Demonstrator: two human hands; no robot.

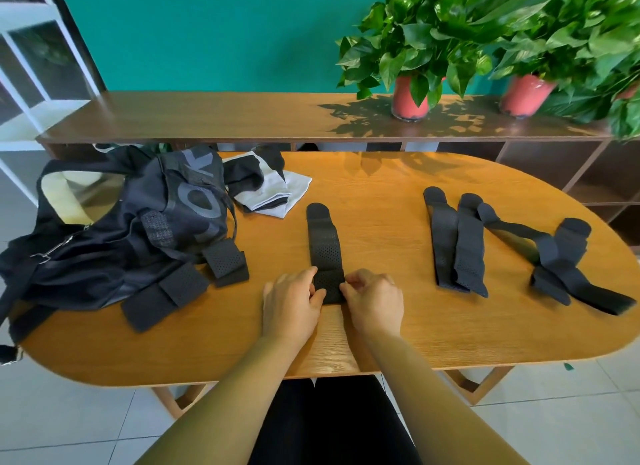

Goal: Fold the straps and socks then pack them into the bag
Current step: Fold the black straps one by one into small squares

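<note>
Black perforated fabric strap [325, 250] runs lengthwise away from the person; left hand [291, 302] and right hand [375, 300] both pinch its near end equally.

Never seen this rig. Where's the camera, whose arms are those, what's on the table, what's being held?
No robot here: one wide-angle camera worn on a person's head looks down at their bare hands. The left hand and right hand each pinch the near end of a long black perforated strap lying on the oval wooden table. Left of it sit a black fabric bag, a few folded black straps and black-and-white socks. To the right lie more unfolded black straps. Potted plants stand on the wooden shelf behind.
</note>
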